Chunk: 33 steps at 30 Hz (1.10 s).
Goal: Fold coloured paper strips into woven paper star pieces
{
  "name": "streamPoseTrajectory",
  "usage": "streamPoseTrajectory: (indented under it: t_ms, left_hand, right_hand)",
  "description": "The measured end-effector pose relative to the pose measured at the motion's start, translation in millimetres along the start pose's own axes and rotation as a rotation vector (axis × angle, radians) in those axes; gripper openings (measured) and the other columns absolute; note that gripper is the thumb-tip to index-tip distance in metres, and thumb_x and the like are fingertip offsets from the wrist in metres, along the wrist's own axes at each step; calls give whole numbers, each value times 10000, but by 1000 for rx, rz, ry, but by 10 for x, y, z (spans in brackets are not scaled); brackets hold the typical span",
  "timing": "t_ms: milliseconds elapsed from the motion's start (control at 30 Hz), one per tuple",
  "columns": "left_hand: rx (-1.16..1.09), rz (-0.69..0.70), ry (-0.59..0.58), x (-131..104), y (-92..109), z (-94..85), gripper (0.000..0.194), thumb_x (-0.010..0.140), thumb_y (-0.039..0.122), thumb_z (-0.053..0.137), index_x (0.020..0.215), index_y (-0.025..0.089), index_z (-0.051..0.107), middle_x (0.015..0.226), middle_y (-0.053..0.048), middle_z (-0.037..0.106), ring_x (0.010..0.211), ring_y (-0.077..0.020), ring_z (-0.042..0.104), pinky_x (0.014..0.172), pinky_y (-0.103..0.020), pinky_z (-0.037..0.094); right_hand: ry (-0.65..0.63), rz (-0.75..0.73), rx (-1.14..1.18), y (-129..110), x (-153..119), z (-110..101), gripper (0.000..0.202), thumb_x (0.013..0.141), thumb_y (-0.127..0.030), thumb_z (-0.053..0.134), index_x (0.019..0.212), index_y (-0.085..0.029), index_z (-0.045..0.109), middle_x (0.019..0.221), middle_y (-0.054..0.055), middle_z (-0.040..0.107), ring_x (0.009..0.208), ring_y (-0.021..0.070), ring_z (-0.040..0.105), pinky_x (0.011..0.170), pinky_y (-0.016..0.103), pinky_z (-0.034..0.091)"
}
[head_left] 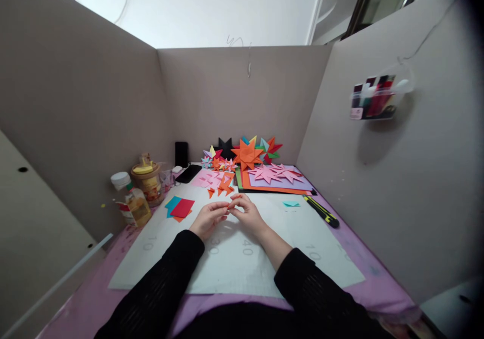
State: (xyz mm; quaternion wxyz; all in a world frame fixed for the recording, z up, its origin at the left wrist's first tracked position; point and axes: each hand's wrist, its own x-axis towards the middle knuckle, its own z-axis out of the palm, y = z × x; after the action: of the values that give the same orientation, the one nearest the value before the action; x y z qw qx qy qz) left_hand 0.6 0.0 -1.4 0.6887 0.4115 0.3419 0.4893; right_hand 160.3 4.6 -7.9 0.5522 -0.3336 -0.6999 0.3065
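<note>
My left hand (209, 218) and my right hand (247, 215) meet over the middle of the white sheet (242, 273), fingertips pinched together. Between them is a small piece of orange paper (229, 208), mostly hidden by the fingers. Just beyond lie several small folded orange paper pieces (226, 184), beside pink folded pieces (207, 179). To the left, red (183, 208), blue (173, 204) and orange paper squares overlap. A folded turquoise paper piece (291, 204) lies to the right.
A yellow-black utility knife (321, 211) lies at the right. Folded paper stars (248, 153) stand at the back; pink stars (266, 173) rest on stacked coloured sheets (295, 185). Glue bottle (136, 205), jar (147, 180) and phone (188, 174) are left. Grey partitions (242, 92) enclose the table.
</note>
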Motion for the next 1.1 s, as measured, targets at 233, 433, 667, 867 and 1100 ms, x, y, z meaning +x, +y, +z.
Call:
streamPoseTrajectory:
  t_ms: [233,433,667,867,1100]
  left_hand:
    - [27,16,-19,8,-22,7,300,583,173,751,868,119,674,797,-52,663,663,-94,572,637,-210,419]
    - [16,12,35,29,-37,5,280,583,184,749,841,124,660,768,-40,656,631,-85,571,622,-205,429]
    - [5,24,69,29,-51,-8,217,609,159,720,808,110,650,689,-39,647,612,-91,583,566,-178,432]
    - [-15,-41,72,38,-24,-42,193,645,103,647,837,83,663,725,-88,664,653,-121,612,543,-174,440]
    - [136,17,56,-2,0,16,253,634,207,696,871,128,660,814,-76,670,712,-143,616,566,-195,436]
  right_hand:
    - [-6,-49,-44,-26,-9,1,98,739,-163,586,775,-227,651,946,35,497,946,174,512,880,326,385]
    - [37,-100,-124,-19,-20,30,119,740,-147,582,771,-229,662,863,32,533,859,172,522,815,329,415]
    - [57,-205,-269,5,-35,52,162,740,-107,582,781,-236,671,793,28,577,859,180,508,800,342,410]
    - [54,-254,-224,28,-34,55,166,755,-108,561,769,-235,667,787,28,615,818,169,543,772,334,436]
    - [103,-120,-124,-21,-31,42,122,775,-176,534,745,-211,647,783,35,607,771,157,566,720,303,459]
